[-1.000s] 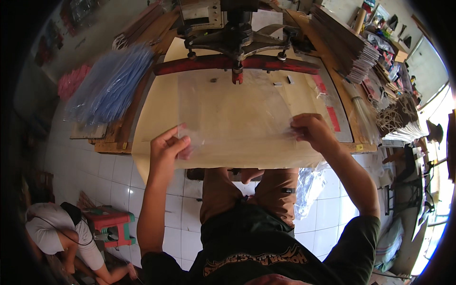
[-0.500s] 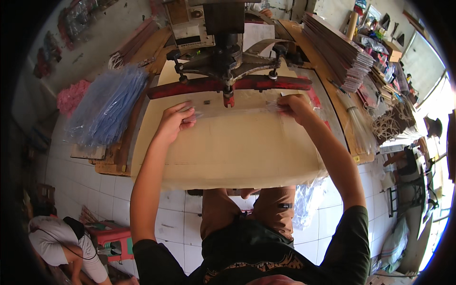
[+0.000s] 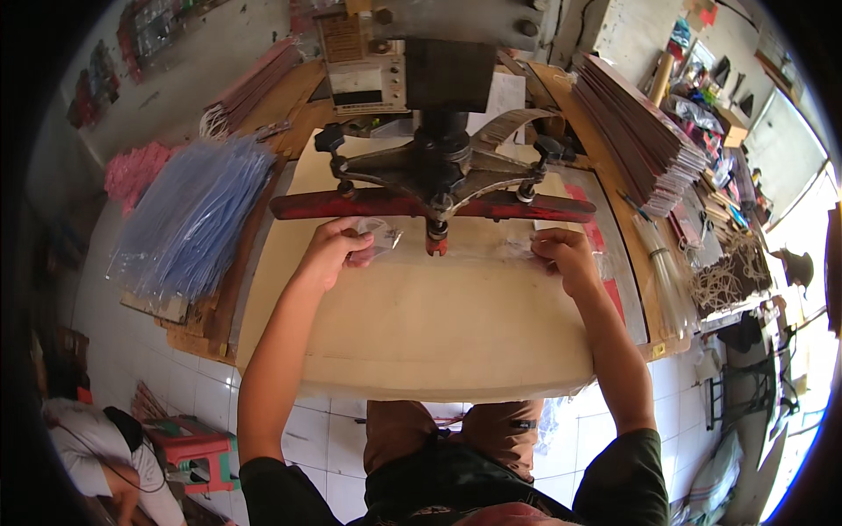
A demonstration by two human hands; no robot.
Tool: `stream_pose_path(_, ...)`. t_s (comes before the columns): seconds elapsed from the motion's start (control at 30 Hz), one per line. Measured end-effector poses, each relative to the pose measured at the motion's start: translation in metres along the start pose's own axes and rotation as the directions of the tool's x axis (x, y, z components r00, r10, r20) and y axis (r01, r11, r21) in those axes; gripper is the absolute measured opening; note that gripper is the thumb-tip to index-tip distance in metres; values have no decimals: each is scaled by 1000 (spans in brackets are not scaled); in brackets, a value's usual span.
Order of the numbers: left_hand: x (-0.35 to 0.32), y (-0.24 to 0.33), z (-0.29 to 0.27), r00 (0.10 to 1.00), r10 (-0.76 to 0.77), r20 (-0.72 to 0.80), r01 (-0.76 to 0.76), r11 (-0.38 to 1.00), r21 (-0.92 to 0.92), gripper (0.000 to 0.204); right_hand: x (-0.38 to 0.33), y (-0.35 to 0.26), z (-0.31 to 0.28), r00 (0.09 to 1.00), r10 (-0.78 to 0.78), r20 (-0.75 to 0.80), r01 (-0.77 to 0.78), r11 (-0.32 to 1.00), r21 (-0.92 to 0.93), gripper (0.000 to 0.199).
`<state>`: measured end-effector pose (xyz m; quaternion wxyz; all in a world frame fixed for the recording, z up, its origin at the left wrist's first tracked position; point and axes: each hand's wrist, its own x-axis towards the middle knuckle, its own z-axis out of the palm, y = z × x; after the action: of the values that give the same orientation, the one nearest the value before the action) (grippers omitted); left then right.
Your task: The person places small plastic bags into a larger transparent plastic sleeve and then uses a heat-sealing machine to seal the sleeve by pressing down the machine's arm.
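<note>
My left hand (image 3: 336,254) pinches the left end of a clear plastic sheet (image 3: 381,239), whose corner sticks up crumpled and shiny beside my fingertips. My right hand (image 3: 566,257) has its thumb and fingers closed on the sheet's other end. Between them the film stretches, barely visible, over a cream board (image 3: 438,324). Just beyond both hands a red bar (image 3: 517,208) runs across, carried by the dark metal head of a press (image 3: 443,158). A small red forked piece (image 3: 437,241) hangs at its middle.
Bluish clear plastic sleeves (image 3: 197,210) are piled on the left, near a pink bundle (image 3: 136,171). Stacked reddish panels (image 3: 640,131) and clear strips (image 3: 662,254) lie on the right. A control box (image 3: 364,74) stands behind. At lower left, a person (image 3: 92,447) bends near a red stool (image 3: 189,447).
The view has shifted, so the press and board sit lower in the picture. Both hands keep hold of the plastic; its crumpled left corner shows more plainly beside my left fingers.
</note>
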<state>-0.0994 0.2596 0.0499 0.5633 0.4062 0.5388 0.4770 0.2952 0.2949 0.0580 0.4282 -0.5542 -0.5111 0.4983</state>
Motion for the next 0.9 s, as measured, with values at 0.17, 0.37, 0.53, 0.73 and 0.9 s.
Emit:
stream_pose_path(0.17,4,2,8,994,-14,-110,17,1000,25,33,5,6,-3,1000,-20,15,20,1000,-23,19)
stream_pose_path(0.37,3,0,24,973,-15,-232,37,995,90,38,9,9,5,992,-38,-123,34,999,-31,18)
stream_pose_path(0.53,21,-13,31,952,38,-302,-5,994,110,28,14,12,9,985,-26,-173,34,998,43,12)
stream_pose_path(0.73,30,-19,42,883,44,-467,-26,999,46,23,24,12,11,983,-4,-183,24,994,107,11)
stream_pose_path(0.9,22,-5,63,832,30,-554,-17,999,29,12,35,14,10,962,76,-261,-48,993,110,16)
